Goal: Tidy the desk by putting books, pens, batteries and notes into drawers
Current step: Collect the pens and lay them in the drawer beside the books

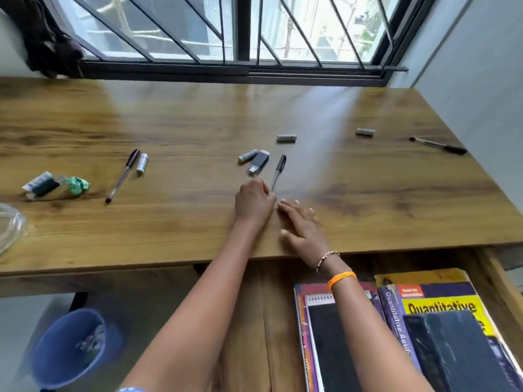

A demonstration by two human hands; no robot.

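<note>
Pen (278,171) tip pinched by left hand (254,202); right hand (301,226) flat beside.

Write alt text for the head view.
A person's left hand closes on the tip of a pen on a wooden desk, the right hand flat beside it. More pens and batteries lie scattered; books fill an open drawer below.

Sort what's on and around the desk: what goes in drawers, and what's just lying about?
For the drawers: three pens, loose batteries; books already in the open drawer.

Lying about: crumpled green scrap, blue bin, dark cloth.
</note>
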